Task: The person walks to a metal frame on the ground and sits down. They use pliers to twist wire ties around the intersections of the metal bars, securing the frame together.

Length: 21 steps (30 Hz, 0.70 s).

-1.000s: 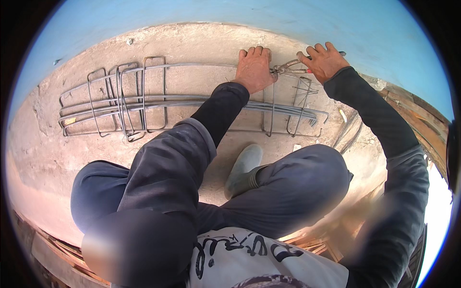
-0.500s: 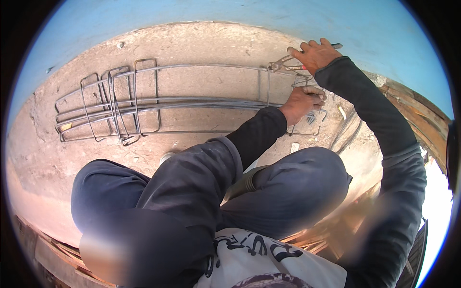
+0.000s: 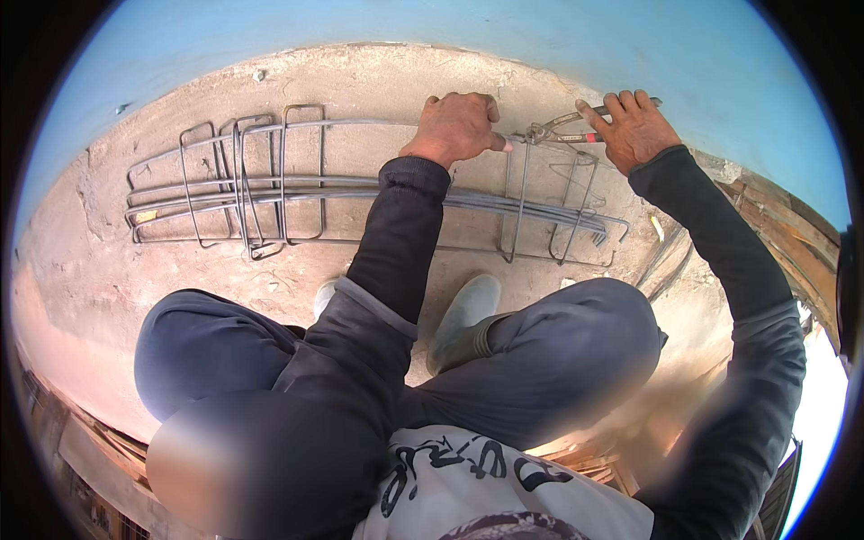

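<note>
Pliers (image 3: 574, 139) in right hand (image 3: 637, 133), jaws at rebar frame (image 3: 504, 203).

1. White shirt (image 3: 589, 508) front: large black lettering (image 3: 486, 461), brush-like strokes, running upside down across the chest in this view; curved.
2. Pliers (image 3: 569, 139): any marking too small to make out.

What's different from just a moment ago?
The left hand moved left and farther out, from the right end of the metal frame to near the tip of the pliers. I can't tell whether it took anything. The right hand still holds the pliers, and the metal frame lies as before.
</note>
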Tool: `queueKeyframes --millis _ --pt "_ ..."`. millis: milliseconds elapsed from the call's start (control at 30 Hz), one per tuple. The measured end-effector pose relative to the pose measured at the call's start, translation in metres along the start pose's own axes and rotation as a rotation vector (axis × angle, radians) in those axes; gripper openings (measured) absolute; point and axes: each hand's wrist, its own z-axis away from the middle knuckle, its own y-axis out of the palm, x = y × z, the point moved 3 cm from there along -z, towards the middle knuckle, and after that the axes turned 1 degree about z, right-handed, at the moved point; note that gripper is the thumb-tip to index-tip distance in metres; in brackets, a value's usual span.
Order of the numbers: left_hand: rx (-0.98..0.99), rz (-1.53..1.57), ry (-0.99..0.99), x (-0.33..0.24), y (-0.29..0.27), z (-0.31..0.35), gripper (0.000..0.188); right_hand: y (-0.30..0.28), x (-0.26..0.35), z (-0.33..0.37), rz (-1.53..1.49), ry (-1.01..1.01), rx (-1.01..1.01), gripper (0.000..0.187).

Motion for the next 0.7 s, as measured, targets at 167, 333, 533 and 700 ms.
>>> queueKeyframes --millis 167,333,533,700 --pt "-0.081 -0.184 0.007 -0.012 0.07 -0.017 0.043 -0.01 -0.003 -0.004 -0.243 0.013 0.185 0.056" --pt "-0.254 -0.098 0.033 -0.005 0.082 -0.012 0.034 -0.025 -0.016 -0.026 -0.555 0.022 0.403 0.029" --pt "-0.18 -0.161 0.008 -0.01 0.077 -0.018 0.033 -0.02 -0.041 -0.033 -0.911 0.198 0.938 0.04" --pt "-0.175 -0.185 0.024 -0.025 0.073 -0.029 0.037 0.004 -0.051 -0.015 -1.111 0.2 0.985 0.053"
